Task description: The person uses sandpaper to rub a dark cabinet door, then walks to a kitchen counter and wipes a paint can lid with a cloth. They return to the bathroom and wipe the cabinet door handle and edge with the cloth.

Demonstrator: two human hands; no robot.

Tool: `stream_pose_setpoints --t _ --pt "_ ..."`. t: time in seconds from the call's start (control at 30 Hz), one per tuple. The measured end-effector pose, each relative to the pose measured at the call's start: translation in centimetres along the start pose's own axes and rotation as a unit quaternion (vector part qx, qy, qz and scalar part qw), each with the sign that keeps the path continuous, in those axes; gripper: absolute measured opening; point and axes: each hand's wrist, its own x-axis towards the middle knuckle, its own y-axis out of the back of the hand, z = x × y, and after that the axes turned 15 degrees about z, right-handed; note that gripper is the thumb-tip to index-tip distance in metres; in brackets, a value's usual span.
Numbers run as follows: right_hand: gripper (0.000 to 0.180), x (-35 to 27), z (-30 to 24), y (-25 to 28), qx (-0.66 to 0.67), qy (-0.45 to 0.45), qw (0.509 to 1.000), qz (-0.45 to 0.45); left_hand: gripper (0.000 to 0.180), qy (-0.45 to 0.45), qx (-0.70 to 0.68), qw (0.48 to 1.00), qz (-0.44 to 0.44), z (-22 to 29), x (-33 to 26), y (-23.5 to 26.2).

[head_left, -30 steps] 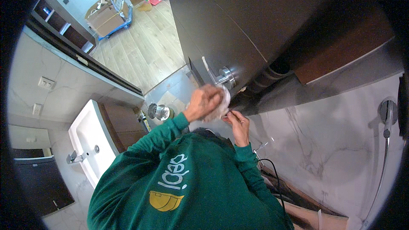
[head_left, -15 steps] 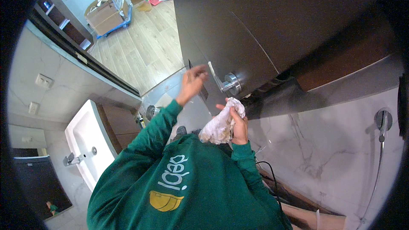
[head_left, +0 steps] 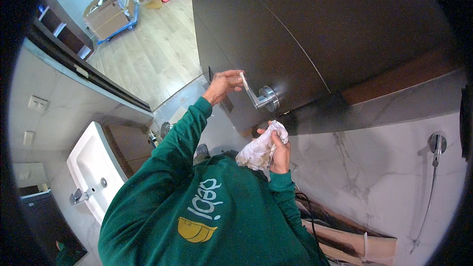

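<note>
Presently the left hand [head_left: 221, 84] has its fingers wrapped round the end of the lever handle [head_left: 256, 96] on the dark door [head_left: 320, 34]; the handle slants away from its round metal base. Right hand [head_left: 280, 150] sits below the handle, apart from it, fingers pressed tight round a crumpled white cloth [head_left: 258, 149], grey-stained in places. Judgement: wiping of the handle looks partly done; the metal gleams, and the soiled cloth suggests use, though how much is left cannot be read from here.

Surroundings: white sink [head_left: 91, 167] with tap to the lower left, marble wall [head_left: 374, 182], hand shower [head_left: 436, 145] on its hose at right, cardboard box [head_left: 106, 17] on the wooden floor [head_left: 157, 64] beyond. Nothing lies between cloth and handle.
</note>
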Motion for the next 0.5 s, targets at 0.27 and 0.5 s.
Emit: stream_pose_setpoints --t 0.27,0.5 --pt "0.041 -0.2 0.9 -1.2 0.014 -0.01 1.0 0.023 0.032 -0.04 0.022 0.997 0.063 -0.3 -0.1 -0.2" --pt "0.042 -0.5 0.6 -2.0 0.028 -0.014 0.999 0.03 0.028 -0.183 0.27 0.924 0.198 -0.1 -3.3 -1.1"
